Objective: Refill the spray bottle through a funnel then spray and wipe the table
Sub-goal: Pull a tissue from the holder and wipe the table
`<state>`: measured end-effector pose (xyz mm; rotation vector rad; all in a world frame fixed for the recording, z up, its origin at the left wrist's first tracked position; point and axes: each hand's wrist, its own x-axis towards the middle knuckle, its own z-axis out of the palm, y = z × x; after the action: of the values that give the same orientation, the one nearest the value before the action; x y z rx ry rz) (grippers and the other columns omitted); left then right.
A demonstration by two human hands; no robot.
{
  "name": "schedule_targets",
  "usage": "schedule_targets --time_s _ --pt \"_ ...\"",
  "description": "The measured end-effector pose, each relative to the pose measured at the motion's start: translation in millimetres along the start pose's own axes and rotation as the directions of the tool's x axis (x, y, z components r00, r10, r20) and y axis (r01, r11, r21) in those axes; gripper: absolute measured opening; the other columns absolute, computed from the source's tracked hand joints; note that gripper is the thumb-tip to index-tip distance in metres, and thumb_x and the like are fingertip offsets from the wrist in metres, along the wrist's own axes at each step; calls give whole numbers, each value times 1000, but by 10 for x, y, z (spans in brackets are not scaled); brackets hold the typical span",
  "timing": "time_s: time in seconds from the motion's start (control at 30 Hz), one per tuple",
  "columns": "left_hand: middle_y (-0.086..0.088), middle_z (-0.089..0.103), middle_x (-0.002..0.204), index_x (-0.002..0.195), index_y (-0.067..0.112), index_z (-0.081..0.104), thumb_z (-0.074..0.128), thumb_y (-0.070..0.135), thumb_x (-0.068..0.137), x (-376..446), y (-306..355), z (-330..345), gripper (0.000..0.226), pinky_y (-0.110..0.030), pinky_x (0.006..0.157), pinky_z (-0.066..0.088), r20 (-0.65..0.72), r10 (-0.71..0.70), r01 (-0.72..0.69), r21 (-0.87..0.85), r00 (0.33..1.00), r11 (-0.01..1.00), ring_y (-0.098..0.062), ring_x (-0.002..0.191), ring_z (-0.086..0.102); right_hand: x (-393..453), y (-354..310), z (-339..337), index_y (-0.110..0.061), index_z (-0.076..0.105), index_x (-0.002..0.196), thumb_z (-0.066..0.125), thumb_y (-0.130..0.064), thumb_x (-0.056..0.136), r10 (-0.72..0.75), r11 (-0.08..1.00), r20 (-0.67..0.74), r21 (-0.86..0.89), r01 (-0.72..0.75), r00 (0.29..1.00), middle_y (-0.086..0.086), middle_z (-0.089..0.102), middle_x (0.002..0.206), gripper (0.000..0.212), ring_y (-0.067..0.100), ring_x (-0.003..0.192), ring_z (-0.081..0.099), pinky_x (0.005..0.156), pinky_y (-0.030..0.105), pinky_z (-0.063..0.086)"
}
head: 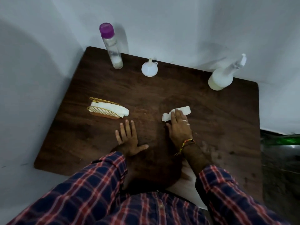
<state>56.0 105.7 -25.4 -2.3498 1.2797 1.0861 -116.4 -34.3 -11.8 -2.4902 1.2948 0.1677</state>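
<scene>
The wiping step is being carried out — a folded tissue [176,114] is being pressed flat mid-counter [219,127] under the right hand [179,125], fingers straight. The left hand [128,138] is being rested released near the front edge. The spray bottle [221,77] is standing at the back right corner — unwiped areas are to be covered next.

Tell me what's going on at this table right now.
A person is wiping the table. The right hand presses a tissue flat on the wood, and the left hand rests open beside it. The spray bottle, funnel and purple-capped bottle stand untouched along the back edge.
</scene>
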Motion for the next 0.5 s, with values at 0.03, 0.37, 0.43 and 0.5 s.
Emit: schedule_targets --time_s 0.03,0.37,0.43,0.5 --pt "-17 -37 155 148 10 -32 45 85 75 6 -7 9 130 -59 114 -15 -6 -3 3 8 1000 1000 -40 143 -32 62 35 18 9 60 127 38 -35 90 8 1000 41 -14 -7 999 31 58 133 61 47 124 57 101 59 48" --pt "-18 -36 155 148 9 -30 39 86 76 7 -11 55 126 -61 113 -14 -32 13 -13 9 999 1000 -41 143 -31 -251 93 180 6 65 119 38 -32 92 126 986 20 -116 -123 992 28 64 125 54 44 121 59 105 56 44" --pt "-18 -37 155 148 9 -31 39 86 76 -1 -14 32 127 -61 113 -14 -15 13 -13 7 1000 1000 -42 142 -32 -194 10 177 9 64 120 35 -31 94 178 979 -6 -105 -177 984 30 62 127 55 46 123 57 105 56 43" --pt "-18 -38 154 148 9 -31 40 87 75 -1 -19 26 128 -61 113 -15 -2 17 -17 1 1000 1000 -42 142 -32 -180 -45 237 11 61 123 34 -31 94 194 978 27 -82 -191 981 33 59 131 58 47 124 56 102 58 45"
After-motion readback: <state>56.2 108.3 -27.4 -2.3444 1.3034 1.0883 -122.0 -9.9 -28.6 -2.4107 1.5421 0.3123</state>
